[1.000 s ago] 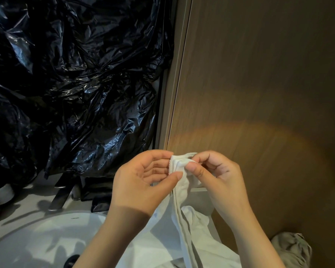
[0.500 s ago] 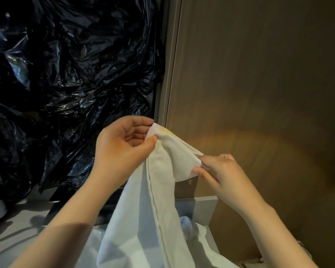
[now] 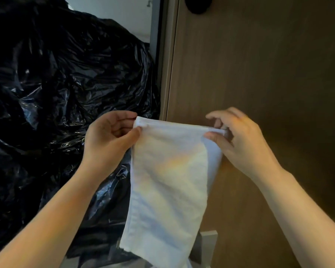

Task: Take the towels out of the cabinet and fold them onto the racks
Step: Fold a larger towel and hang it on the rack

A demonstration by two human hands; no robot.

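Observation:
A white towel (image 3: 168,180) hangs stretched out flat in front of me, its top edge held level between both hands. My left hand (image 3: 108,138) pinches the top left corner between thumb and curled fingers. My right hand (image 3: 238,136) pinches the top right corner the same way. The towel's lower end drops past the bottom of the view. No rack is in sight.
A brown wooden cabinet door (image 3: 259,74) fills the right side, right behind the towel. Crumpled black plastic sheeting (image 3: 56,93) covers the left. A pale grey ledge corner (image 3: 209,240) shows below the towel.
Both hands have risen and moved apart, spreading the bunched towel out flat between them. The view has tilted up, so the basin and the lower pile are out of sight.

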